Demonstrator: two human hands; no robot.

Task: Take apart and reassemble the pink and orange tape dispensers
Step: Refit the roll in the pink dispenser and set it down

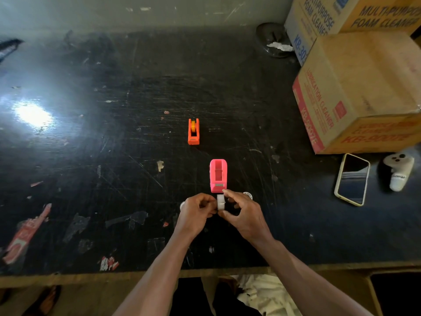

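Note:
The pink tape dispenser (218,176) stands on the black table (114,156) with its roll bay empty. Just in front of it, my left hand (197,212) and my right hand (241,213) pinch a white tape roll (221,202) between their fingertips, one hand on each side. A small white round piece (248,195) lies behind my right hand, and another small white piece (182,205) peeks out at my left hand's far side. The orange tape dispenser (193,131) sits farther back, with its yellow-orange spool in place.
Cardboard boxes (360,92) are stacked at the right. A phone (352,179) and a white controller (398,171) lie in front of them. A dark round dish (273,39) sits at the back. Torn labels and tape scraps stick to the table's left and front.

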